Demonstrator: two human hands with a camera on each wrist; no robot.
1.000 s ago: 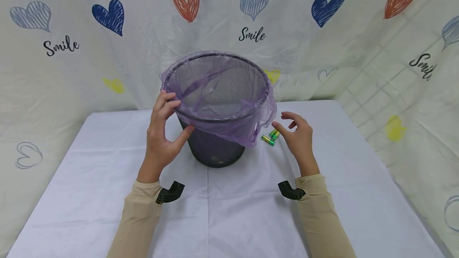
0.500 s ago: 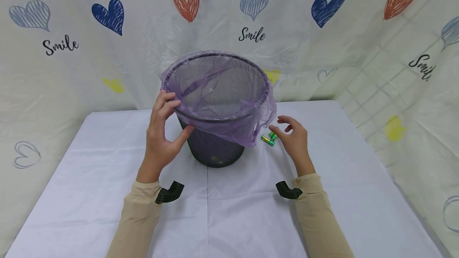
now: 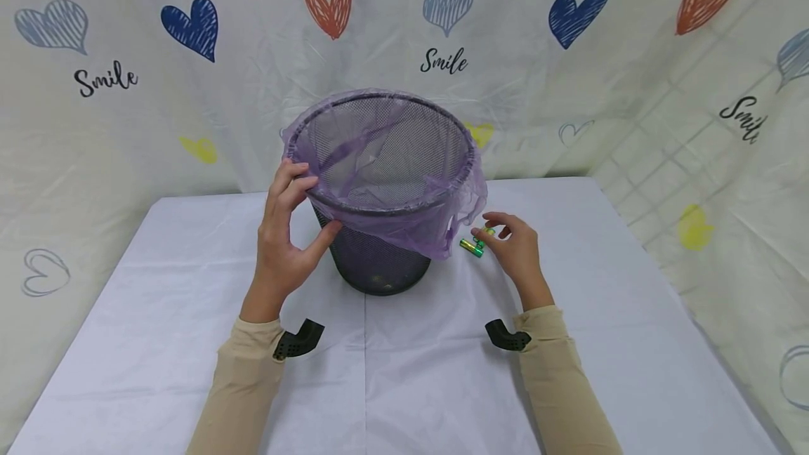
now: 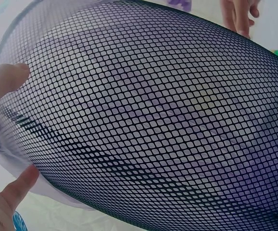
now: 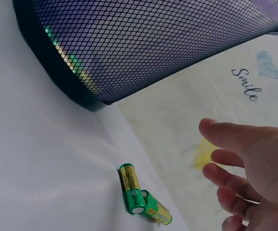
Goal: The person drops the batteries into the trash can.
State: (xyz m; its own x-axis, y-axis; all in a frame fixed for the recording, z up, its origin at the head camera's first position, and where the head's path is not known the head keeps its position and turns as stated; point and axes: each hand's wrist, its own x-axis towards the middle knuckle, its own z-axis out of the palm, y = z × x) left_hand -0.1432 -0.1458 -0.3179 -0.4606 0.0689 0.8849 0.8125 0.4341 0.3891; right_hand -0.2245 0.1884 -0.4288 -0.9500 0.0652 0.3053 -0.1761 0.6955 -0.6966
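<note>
A black mesh wastebasket (image 3: 382,265) stands upright on the table, lined with a thin purple bag (image 3: 404,234) folded over its rim. My left hand (image 3: 281,237) holds the rim at the near left, fingers over the edge and thumb against the outside. To the right, my right hand (image 3: 515,248) hovers over loose green-and-gold batteries (image 3: 471,247), its thumb and fingers apart. Nothing lies between those fingers in the right wrist view, where the batteries (image 5: 131,187) rest just below. Through the mesh, more green and gold batteries (image 5: 71,62) show at the basket's bottom.
A white cloth covers the table (image 3: 417,385). Behind it hangs a pale curtain (image 3: 253,90) printed with hearts and "Smile". Black curved mounts (image 3: 300,340) sit on both wrists over beige sleeves.
My right hand has moved down and slightly left, closer to the batteries. The left hand stays on the rim, and the wastebasket has not moved.
</note>
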